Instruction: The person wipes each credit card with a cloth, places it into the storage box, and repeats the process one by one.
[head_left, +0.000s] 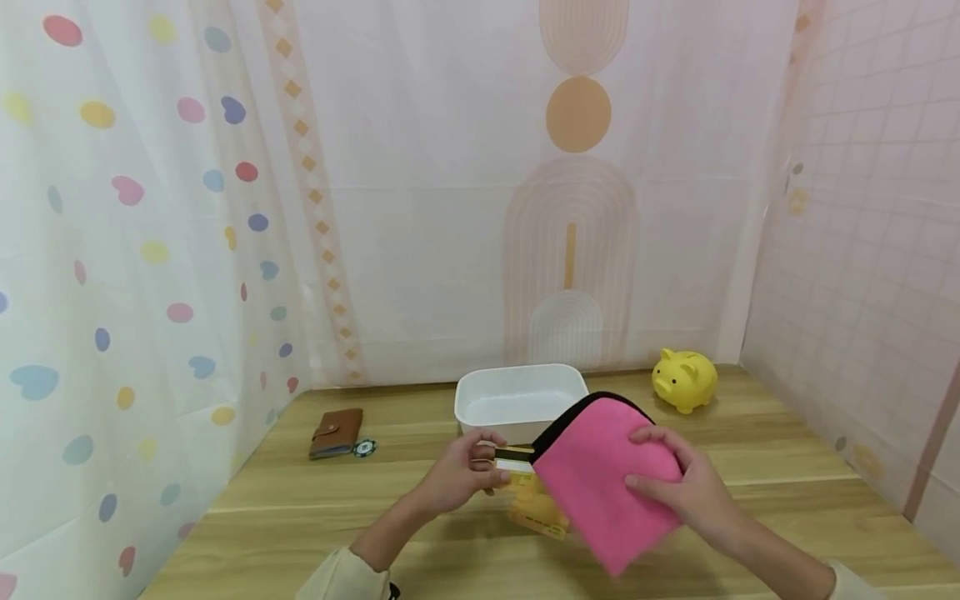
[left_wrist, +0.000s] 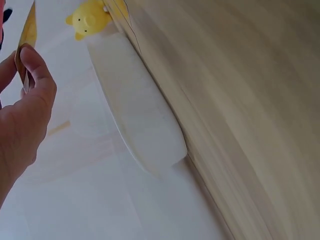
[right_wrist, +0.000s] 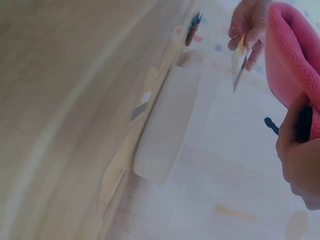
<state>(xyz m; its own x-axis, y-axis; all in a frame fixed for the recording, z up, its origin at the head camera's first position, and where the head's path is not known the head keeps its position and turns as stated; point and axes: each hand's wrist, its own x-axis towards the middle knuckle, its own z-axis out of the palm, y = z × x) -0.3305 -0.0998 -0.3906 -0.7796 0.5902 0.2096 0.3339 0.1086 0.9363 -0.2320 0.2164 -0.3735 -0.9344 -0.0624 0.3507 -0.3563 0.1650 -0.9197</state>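
Observation:
My left hand (head_left: 461, 472) pinches a gold bank card (head_left: 514, 467) between thumb and fingers, its black stripe and white strip facing up in the head view. A pink fabric pouch (head_left: 600, 475) with a black zip edge hangs tilted in my right hand (head_left: 686, 487), which grips its right side. The pouch's black-edged corner is right by the card; whether they touch I cannot tell. Lower down, a second gold card (head_left: 542, 521) shows partly behind the pouch. In the right wrist view the pouch (right_wrist: 290, 60) looks fluffy, and the held card (right_wrist: 239, 62) stands apart from it.
Behind the hands stands a white plastic basin (head_left: 517, 400). A yellow piggy bank (head_left: 685, 381) is at the back right of the wooden table (head_left: 300, 517). To the left lie a brown wallet (head_left: 337, 431) and a poker chip (head_left: 364, 448). Patterned curtains (head_left: 420, 208) surround the table.

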